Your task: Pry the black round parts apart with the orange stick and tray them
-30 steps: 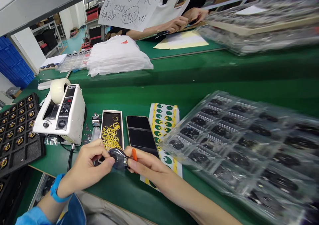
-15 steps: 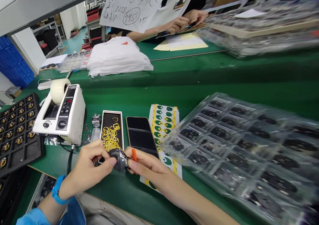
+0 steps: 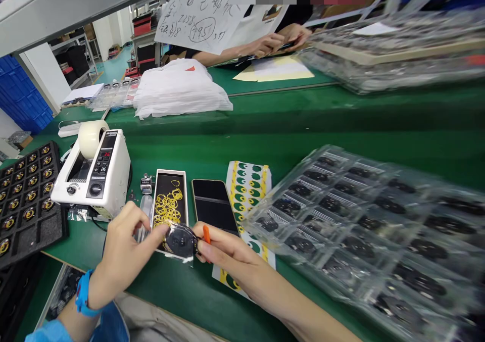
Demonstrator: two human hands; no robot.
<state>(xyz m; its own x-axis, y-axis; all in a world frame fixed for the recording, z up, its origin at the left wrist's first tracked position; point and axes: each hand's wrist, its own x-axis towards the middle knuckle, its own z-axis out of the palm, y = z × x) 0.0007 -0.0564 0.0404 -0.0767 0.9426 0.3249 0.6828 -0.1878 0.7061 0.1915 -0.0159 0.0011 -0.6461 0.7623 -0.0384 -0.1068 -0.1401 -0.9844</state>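
Note:
A round black disc-shaped part (image 3: 181, 242) is held up over the near end of a small white box. Clear, shiny film lies over it and sticks out past its lower edge. My right hand (image 3: 223, 251) pinches its right edge between thumb and fingers. An orange stick-like piece (image 3: 206, 234) also pokes up between those fingers; the rest of it is hidden. My left hand (image 3: 123, 253) is at the part's left side, thumb stretched to its upper left edge, forefinger bent and apart from the thumb. Thin yellow rings (image 3: 166, 206) fill much of the box (image 3: 185, 190) behind.
A white tape dispenser (image 3: 96, 173), a tally counter (image 3: 146, 184) and a black tray of ring parts (image 3: 28, 185) are left. A phone (image 3: 212, 203), a sticker sheet (image 3: 250, 180) and a clear tray of black parts (image 3: 364, 221) lie right. Another person's hands (image 3: 280, 39) work across the bench.
My left thumb has moved off the part's face to its upper left edge, and the left hand has shifted left. The part now turns its face more toward me.

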